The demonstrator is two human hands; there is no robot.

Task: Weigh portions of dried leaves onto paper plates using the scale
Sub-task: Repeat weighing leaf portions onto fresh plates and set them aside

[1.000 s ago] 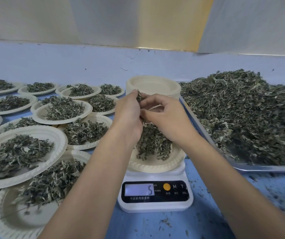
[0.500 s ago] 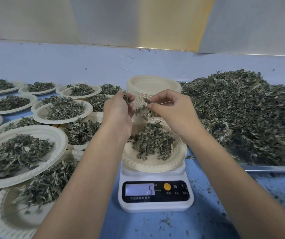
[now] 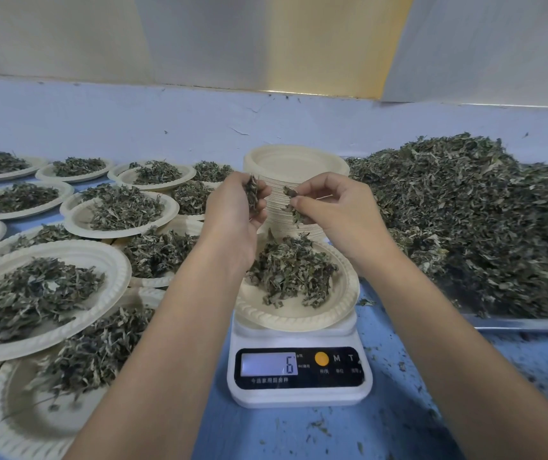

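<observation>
The left hand [image 3: 236, 210] is curled around a small bunch of dried leaves [image 3: 252, 194]. Its fingers are bent, and the leaves poke out at the top of the fist. The right hand [image 3: 335, 210] is just beside it, with a small gap between the two. Its thumb and first fingers are pressed together on a few leaves [image 3: 294, 209], and some bits hang down under the fingertips.

Right under both hands is a paper plate [image 3: 299, 318] with a pile of leaves [image 3: 290, 270] in the middle. The hands are up above the pile and do not touch it. The plate sits on a white kitchen scale [image 3: 299, 395], which is lower than the hands and closer to the person. The screen [image 3: 269, 364] on the scale shows a 6, and there is an orange button [image 3: 321, 358] next to it.

Behind the hands, farther away, stands a stack of empty paper plates [image 3: 295, 164]. Out past the right hand is a big heap of dried leaves [image 3: 481, 220] lying on a metal tray [image 3: 514, 324]. Out past the left hand are many filled plates [image 3: 120, 267], each with its own little pile, and some plates sit partly on top of others. Everything rests on a blue table [image 3: 266, 433]. Small crumbs of leaf lie on it near the right arm.
</observation>
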